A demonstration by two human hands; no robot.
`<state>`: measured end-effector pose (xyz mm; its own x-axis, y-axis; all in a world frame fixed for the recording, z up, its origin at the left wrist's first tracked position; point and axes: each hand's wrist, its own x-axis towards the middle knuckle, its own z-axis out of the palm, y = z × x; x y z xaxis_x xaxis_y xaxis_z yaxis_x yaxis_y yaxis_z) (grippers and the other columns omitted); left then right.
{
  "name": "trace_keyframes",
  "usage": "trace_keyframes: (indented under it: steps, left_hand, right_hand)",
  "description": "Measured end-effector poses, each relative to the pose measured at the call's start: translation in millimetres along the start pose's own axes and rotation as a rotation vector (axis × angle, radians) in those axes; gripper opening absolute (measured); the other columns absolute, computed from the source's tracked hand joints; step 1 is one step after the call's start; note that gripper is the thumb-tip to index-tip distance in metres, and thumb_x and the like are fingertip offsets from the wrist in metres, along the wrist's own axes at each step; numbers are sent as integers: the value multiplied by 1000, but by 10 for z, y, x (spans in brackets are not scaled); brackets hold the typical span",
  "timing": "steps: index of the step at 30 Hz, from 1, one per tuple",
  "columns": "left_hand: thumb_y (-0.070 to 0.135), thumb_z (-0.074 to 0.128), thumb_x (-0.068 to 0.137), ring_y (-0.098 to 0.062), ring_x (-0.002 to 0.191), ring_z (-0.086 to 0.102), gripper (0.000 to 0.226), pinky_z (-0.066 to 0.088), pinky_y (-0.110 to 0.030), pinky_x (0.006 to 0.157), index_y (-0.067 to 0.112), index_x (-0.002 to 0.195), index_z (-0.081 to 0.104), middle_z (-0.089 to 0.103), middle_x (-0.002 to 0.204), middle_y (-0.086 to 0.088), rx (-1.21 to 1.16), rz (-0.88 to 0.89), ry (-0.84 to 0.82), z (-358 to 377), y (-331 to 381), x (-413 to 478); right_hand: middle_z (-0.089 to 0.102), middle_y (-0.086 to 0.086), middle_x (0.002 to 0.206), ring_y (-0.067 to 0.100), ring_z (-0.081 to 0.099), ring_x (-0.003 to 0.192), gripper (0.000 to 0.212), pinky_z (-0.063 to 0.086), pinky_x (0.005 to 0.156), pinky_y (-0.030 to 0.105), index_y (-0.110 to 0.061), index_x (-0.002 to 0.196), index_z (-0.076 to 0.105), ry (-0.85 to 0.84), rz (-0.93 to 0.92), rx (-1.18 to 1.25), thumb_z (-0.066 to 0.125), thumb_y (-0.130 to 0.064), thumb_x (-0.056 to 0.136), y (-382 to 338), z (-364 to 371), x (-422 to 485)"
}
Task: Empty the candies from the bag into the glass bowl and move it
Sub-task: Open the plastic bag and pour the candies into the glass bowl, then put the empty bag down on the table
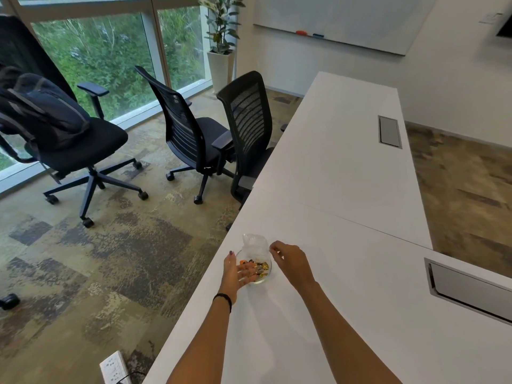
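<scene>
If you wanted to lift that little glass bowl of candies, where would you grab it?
Probably by the rim of the glass bowl, one hand on each side. It sits upright and open, the candies inside, near the table edge. The left hand already cups its left side; the right hand hovers opposite.

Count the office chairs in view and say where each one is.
3. One by the window holding a backpack, one in the middle of the floor, one pushed against the table's edge. Others may be out of frame.

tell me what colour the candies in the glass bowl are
Mostly gold candies, a few orange, seen in the head view.
</scene>
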<state>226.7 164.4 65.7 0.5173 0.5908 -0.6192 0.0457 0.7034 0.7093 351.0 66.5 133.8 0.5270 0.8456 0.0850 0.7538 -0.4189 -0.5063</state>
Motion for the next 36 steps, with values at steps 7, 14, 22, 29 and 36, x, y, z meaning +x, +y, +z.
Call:
trace_keyframes:
  steps: [7,14,22,29,36]
  left_hand:
    - [62,27,90,-36,104,63,65,58,-39,75,24,143,27,53,120,-18,2,-23,-98,57,142,-238]
    - [62,30,89,-35,109,58,64,59,-40,74,24,140,34,49,130,-13,9,-60,-220,65,77,-471]
    - [28,55,92,-30,117,55,47,56,-41,84,28,138,41,45,139,-11,128,-57,-277,43,-161,-679]
    - [11,59,90,-24,113,57,50,60,-26,75,21,135,40,49,134,-12,123,46,-267,-25,-415,-892]
    - [16,63,88,-4,101,59,32,52,-13,70,16,119,55,59,121,5,354,161,-155,-241,-619,-1134]
  right_hand:
    - [69,3,102,21,65,91,14,53,68,31,-12,99,62,-76,-225,-268,50,-17,92,26,-57,-327]
    - [68,9,112,26,67,94,22,57,58,34,-10,102,64,-138,-356,-448,63,-7,81,63,-117,-712]
    - [68,-10,69,4,64,57,37,38,34,16,-25,75,70,-162,-401,-469,91,-17,45,57,-129,-1079]
    - [69,2,106,19,64,96,21,48,75,26,-12,104,65,-71,22,-4,49,-8,91,236,46,-1221]
    - [60,12,95,25,65,79,28,58,58,31,-7,108,52,-171,672,816,61,-27,90,114,149,-1295]
